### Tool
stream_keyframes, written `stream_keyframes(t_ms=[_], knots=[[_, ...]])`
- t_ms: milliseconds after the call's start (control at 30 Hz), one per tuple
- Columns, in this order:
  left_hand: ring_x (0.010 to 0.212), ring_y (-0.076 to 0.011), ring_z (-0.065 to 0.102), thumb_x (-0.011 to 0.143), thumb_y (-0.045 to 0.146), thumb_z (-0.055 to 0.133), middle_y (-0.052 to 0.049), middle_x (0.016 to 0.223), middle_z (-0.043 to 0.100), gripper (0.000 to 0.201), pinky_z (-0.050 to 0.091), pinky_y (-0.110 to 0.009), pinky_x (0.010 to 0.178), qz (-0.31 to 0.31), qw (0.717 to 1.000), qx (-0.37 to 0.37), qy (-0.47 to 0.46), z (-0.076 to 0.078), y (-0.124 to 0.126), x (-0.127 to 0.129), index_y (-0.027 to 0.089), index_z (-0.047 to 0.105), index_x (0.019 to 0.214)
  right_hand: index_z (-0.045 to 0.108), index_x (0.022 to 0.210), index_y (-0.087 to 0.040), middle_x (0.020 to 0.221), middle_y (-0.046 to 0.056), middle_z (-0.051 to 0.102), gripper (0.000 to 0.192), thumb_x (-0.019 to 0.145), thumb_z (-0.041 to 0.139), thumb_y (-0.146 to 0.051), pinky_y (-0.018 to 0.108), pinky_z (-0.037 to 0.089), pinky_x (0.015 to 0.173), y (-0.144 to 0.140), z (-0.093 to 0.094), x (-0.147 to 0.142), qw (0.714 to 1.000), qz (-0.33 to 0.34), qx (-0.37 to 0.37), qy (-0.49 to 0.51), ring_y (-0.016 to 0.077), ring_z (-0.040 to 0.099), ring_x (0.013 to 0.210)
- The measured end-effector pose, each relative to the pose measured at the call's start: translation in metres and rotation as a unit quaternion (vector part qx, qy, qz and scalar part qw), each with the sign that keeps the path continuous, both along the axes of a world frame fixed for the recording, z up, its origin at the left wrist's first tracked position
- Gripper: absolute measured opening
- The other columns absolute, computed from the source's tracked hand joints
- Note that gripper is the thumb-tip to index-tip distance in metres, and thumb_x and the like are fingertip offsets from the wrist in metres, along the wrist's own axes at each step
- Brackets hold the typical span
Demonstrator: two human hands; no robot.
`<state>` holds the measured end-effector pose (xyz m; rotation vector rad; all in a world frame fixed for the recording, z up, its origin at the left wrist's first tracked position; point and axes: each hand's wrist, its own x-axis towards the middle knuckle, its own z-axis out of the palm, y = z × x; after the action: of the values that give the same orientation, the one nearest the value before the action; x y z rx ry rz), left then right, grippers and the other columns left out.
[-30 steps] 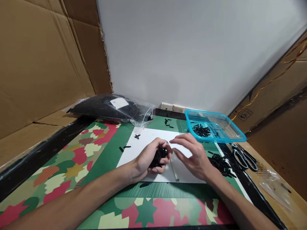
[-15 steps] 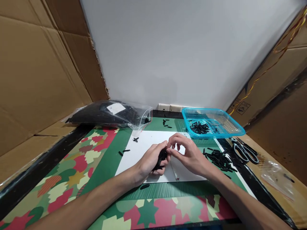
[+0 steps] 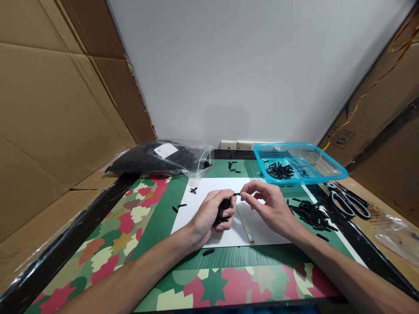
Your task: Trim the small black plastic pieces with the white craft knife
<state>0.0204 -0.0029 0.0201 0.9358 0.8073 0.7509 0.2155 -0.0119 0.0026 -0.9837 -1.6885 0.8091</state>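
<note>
Hands: two, both bare, over the middle of the table.
- Left hand (image 3: 212, 213): curled into a loose fist around a bunch of small black pieces (image 3: 224, 208), resting on the white sheet (image 3: 209, 188).
- Right hand (image 3: 271, 208): thumb and forefinger pinched narrow on a single black piece (image 3: 237, 194), held at the top of the left fist, just beside the bunch; other fingers spread loosely.

Containers: one blue basket (image 3: 327, 174) at the far right, holding a small heap of black pieces; one clear plastic bag (image 3: 157, 158) of dark stock at the far left, with a white label.

Loose black pieces: one pile (image 3: 310, 213) right of the right hand; a few near the far edge of the sheet; two on the green mat left of the sheet; one (image 3: 208, 252) just below the left wrist. Exact count of the pile cannot be told.

Tools: one pair of scissors (image 3: 348, 203) right of the pile; one thin clear rod (image 3: 246, 226) lying on the sheet between the hands.

Edges: black table rim left and right; cardboard walls (image 3: 49, 109) on both sides; a pale wall behind. The patterned mat (image 3: 114, 226) left of the left forearm lies bare.
</note>
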Motion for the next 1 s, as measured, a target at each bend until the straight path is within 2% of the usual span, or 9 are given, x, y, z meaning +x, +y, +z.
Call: stream_keyframes(t_ms=[167,367,733,1000], knots=[[0.04,-0.0039,0.029,0.095,0.041,0.063,0.007,0.056,0.039,0.032,0.018,-0.014,0.037,-0.004,1.0,0.0,0.002,-0.0013,0.0007,-0.0003,0.017,0.057,0.074,0.074,0.091,-0.02,0.087,0.005,0.072,0.034,0.103,0.07,-0.052,0.027,0.05,0.06,0.0017,-0.0044,-0.0005,0.998,0.024,-0.044,0.031,0.0176,0.064,0.077],[0.04,-0.0032,0.028,0.091,0.042,0.069,0.007,0.055,0.04,0.033,0.019,-0.014,0.036,0.006,1.0,0.004,0.005,-0.0012,0.0013,0.0011,0.017,0.057,0.073,0.076,0.096,-0.019,0.085,0.004,0.071,0.033,0.101,0.073,-0.052,0.024,0.051,0.057,0.0041,-0.0093,0.0014,0.989,0.082,-0.098,0.075,0.0164,0.064,0.076],[0.041,-0.0032,0.026,0.089,0.032,0.068,0.007,0.056,0.041,0.027,0.02,-0.013,0.037,-0.014,0.999,0.009,-0.033,0.0009,0.0005,-0.0008,0.018,0.054,0.071,0.076,0.096,-0.017,0.078,0.002,0.072,0.03,0.094,0.084,-0.046,0.023,0.056,0.056,0.003,-0.009,0.0017,0.971,0.125,-0.128,0.155,0.0125,0.065,0.064],[0.038,-0.0037,0.029,0.092,0.032,0.063,0.006,0.054,0.04,0.029,0.019,-0.014,0.035,-0.008,0.999,0.003,-0.034,0.0007,0.0011,0.0,0.016,0.056,0.069,0.075,0.097,-0.017,0.074,0.001,0.071,0.029,0.097,0.081,-0.045,0.021,0.057,0.053,0.0017,-0.0084,0.0012,0.968,0.131,-0.126,0.175,0.0127,0.067,0.062]])
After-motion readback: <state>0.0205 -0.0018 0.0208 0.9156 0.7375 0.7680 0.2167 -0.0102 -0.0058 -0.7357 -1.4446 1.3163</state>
